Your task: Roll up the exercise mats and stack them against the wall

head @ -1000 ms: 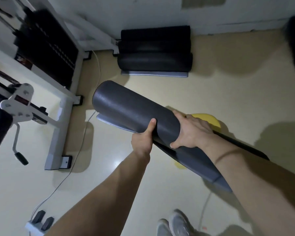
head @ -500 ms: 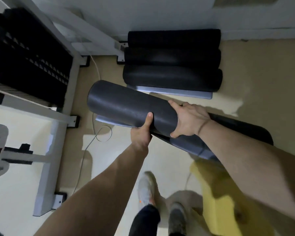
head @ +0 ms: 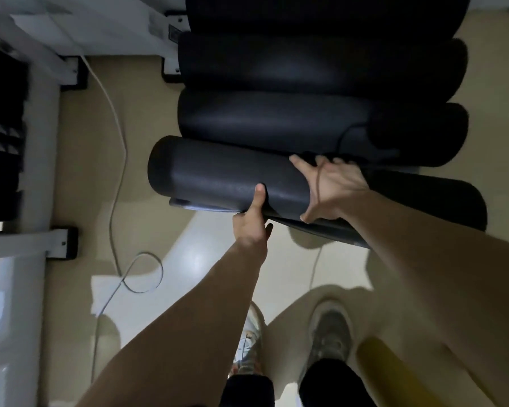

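Presently left hand (head: 251, 223) cups rolled mat (head: 227, 177) from below, thumb up its face; right hand (head: 334, 188) fingers (head: 299, 161) spread over top, clamped on roll; mat held level, just before stacked mats (head: 276, 124) by wall; loose flap hangs beneath; advice: keep flap tucked under, set down parallel, snug against pile.

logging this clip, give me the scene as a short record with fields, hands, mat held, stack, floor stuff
left hand: grips the held mat from below, thumb up on its side
right hand: spread over the top of the roll
held mat: dark, rolled, loose edge hanging underneath, carried right beside the stack
stacked mats: three dark rolls in view, lying side by side
white cable: loops on the floor to the left
yellow object: blurred, bottom right
shoes: both visible below
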